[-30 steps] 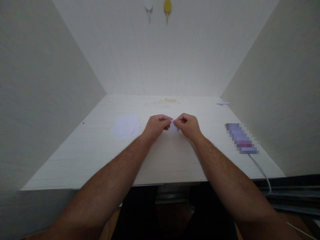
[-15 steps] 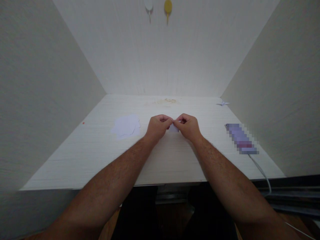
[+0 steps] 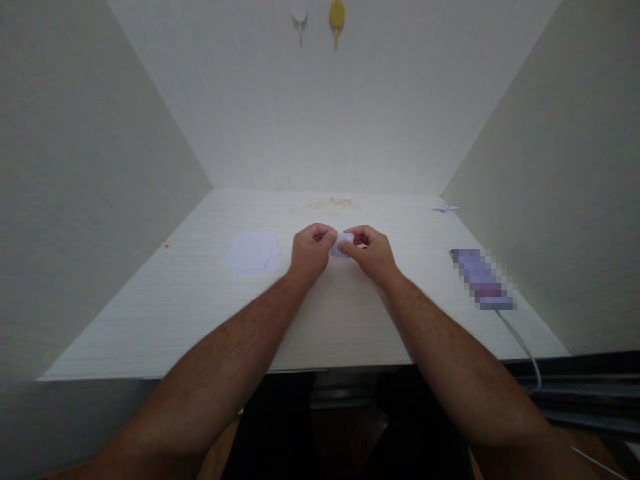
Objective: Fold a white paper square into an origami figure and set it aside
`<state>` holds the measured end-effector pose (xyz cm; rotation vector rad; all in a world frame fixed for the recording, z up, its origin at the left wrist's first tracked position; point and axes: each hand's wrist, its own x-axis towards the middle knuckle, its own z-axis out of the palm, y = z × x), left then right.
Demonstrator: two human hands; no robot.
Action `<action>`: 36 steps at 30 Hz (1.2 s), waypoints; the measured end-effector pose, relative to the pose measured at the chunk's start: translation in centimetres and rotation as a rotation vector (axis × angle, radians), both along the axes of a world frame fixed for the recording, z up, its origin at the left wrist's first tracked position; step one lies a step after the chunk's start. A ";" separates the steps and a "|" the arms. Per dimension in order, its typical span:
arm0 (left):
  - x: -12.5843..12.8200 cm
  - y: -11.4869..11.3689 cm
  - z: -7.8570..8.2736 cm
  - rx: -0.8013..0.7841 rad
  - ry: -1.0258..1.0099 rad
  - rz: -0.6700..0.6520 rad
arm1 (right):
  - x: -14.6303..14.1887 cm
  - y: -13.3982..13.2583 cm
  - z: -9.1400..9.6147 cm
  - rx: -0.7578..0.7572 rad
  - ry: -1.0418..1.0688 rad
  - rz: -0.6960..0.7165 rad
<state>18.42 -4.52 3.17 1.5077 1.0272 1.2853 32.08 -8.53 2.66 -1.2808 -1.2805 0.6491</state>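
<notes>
A small piece of white paper (image 3: 341, 245), looking folded, is held just above the tabletop between my two hands. My left hand (image 3: 311, 250) pinches its left side between thumb and fingers. On the other side, my right hand (image 3: 373, 248) grips it with the thumb lying across the near face. Fingertips hide part of the paper's edges. Left of my hands lies a loose pile of white paper sheets (image 3: 254, 251).
The white table (image 3: 175, 320) has walls on three sides. At the right lies a pixelated phone-like device (image 3: 480, 279) with a cable (image 3: 520, 341). A small folded paper figure (image 3: 445, 208) rests at the back right. Two hooks, one yellow (image 3: 337, 15), hang on the back wall.
The paper has turned so more of its face shows between my hands. My hands have parted slightly at the fingertips, and the right thumb now lies over the paper.
</notes>
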 end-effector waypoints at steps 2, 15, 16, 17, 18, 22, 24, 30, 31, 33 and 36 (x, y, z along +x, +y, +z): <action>0.0 0.0 -0.1 -0.001 -0.033 -0.038 | 0.0 0.0 0.1 -0.034 0.006 0.014; 0.3 -0.5 0.2 -0.018 0.031 0.045 | -0.8 -0.4 0.8 -0.012 0.078 -0.114; 0.3 -0.5 0.2 -0.014 0.039 0.054 | -0.9 -0.4 0.9 -0.013 0.078 -0.114; 0.3 -0.5 0.2 -0.009 0.046 0.062 | -0.9 -0.4 0.9 -0.011 0.073 -0.114; 0.3 -0.5 0.2 -0.005 0.051 0.070 | -0.9 -0.4 0.9 -0.007 0.067 -0.114; 0.0 0.1 0.1 -0.009 0.056 0.102 | -0.1 -0.3 0.7 0.029 0.055 -0.114; -0.3 0.5 -0.1 -0.030 0.026 0.139 | 0.5 -0.1 0.5 0.064 0.066 -0.139; -0.4 0.9 -0.2 -0.076 -0.037 0.153 | 1.0 0.0 0.4 0.053 0.086 -0.114; -0.3 0.7 -0.1 -0.074 -0.026 0.122 | 0.7 0.0 0.4 0.032 0.067 -0.070; 0.0 0.3 -0.1 -0.063 0.005 0.080 | 0.1 -0.1 0.5 -0.004 0.027 -0.022; 0.3 0.0 -0.1 -0.041 0.042 0.058 | -0.3 -0.2 0.5 -0.049 -0.041 -0.051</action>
